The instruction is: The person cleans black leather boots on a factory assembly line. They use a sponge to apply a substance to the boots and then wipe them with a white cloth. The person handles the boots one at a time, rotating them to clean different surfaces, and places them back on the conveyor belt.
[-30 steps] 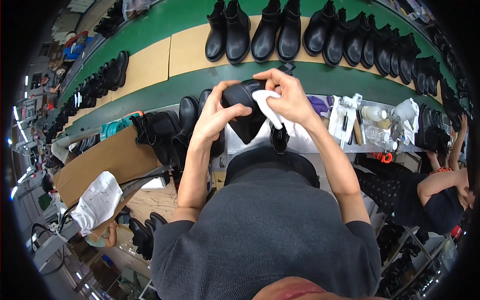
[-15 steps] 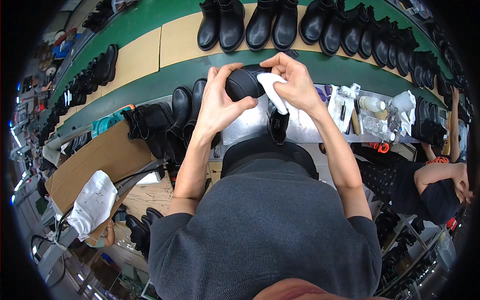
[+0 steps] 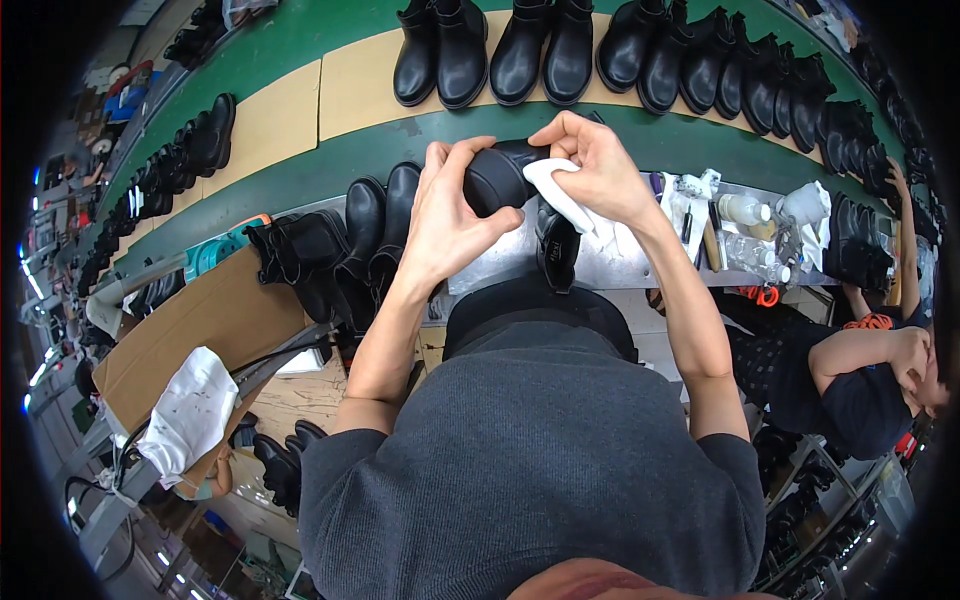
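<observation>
- Left hand (image 3: 447, 215): closed around the toe end of a black, smooth leather ankle boot (image 3: 497, 178), thumb laid across the near side, fingers curled over the far side. The boot is held off the surface, above the near edge of the grey metal worktop (image 3: 495, 262), in front of the person's chest.
- Right hand (image 3: 592, 165): fingers bent and pinched on a white cloth rag (image 3: 560, 195), which is pressed against the right side of the same boot. The loose end of the rag hangs down toward the worktop.
- Boot position: between the two hands, toe pointing left, just short of the green conveyor belt (image 3: 300, 40).
- A second black boot (image 3: 557, 250) stands on the worktop directly beneath the hands, its opening toward the person.
- On the belt, tan cardboard sheets (image 3: 355, 85) carry a row of upright black ankle boots (image 3: 520, 45) curving away to the right.
- Left of the hands, further black boots (image 3: 365, 235) stand grouped at the belt's near edge, beside a brown cardboard box (image 3: 200, 325) with a white speckled cloth (image 3: 190, 415) draped over its corner.
- Right of the hands, clear plastic bottles (image 3: 745, 235) and small white items lie on the worktop.
- A seated co-worker in dark clothing (image 3: 860, 400) is at the right edge, well apart from the held boot.
</observation>
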Demonstrator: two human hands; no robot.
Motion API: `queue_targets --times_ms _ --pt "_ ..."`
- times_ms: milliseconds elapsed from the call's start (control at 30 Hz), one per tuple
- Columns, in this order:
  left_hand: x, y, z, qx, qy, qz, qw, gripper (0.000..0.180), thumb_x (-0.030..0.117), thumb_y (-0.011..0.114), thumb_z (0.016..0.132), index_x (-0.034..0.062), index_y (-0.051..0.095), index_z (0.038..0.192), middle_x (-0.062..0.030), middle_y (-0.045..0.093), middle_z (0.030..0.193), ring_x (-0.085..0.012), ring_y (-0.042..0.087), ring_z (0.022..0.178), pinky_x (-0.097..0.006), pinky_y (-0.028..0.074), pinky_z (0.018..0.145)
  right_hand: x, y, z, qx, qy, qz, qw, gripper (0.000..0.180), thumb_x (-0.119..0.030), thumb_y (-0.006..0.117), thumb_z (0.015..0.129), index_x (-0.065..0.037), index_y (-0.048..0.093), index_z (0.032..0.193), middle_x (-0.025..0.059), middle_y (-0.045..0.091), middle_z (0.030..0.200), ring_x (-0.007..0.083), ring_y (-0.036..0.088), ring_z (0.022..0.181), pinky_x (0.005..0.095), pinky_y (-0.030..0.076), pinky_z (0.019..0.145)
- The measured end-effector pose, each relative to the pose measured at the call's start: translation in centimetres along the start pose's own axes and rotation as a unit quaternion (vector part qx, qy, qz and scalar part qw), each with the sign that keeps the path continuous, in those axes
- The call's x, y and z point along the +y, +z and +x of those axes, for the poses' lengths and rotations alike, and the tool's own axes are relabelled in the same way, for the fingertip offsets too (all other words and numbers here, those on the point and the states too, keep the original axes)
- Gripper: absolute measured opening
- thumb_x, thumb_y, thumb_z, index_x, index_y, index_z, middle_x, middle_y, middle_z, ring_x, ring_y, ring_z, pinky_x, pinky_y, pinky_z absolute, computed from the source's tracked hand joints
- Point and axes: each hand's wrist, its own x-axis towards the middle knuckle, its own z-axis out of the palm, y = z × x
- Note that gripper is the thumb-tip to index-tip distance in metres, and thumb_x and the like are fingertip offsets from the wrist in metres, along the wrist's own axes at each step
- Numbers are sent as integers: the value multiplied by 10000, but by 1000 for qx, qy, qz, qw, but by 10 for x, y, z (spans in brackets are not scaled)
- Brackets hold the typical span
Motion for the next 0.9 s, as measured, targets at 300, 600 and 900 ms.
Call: queue_targets --times_ms 300,600,900 --pt "3 4 -2 11 -6 -26 1000 708 120 768 555 17 557 1223 -116 468 1065 -237 541 986 -327 493 814 -10 -1 -7 -9 0 -8 1000 272 46 574 737 50 586 1009 1 573 696 33 522 648 201 418 597" --pt "5 6 -1 22 13 -18 999 705 125 772 551 8 563 1214 -99 458 1035 -204 537 934 -300 496 771 -7 1 -7 18 8 10 1000 239 26 606 743 54 593 980 -15 555 679 32 510 629 199 405 579" --pt "8 9 -4 33 16 -18 999 714 122 769 556 6 558 1227 -96 442 1044 -195 533 924 -298 497 776 -12 2 -9 19 17 23 999 262 22 607 731 49 585 990 -14 560 701 35 514 646 202 411 601"
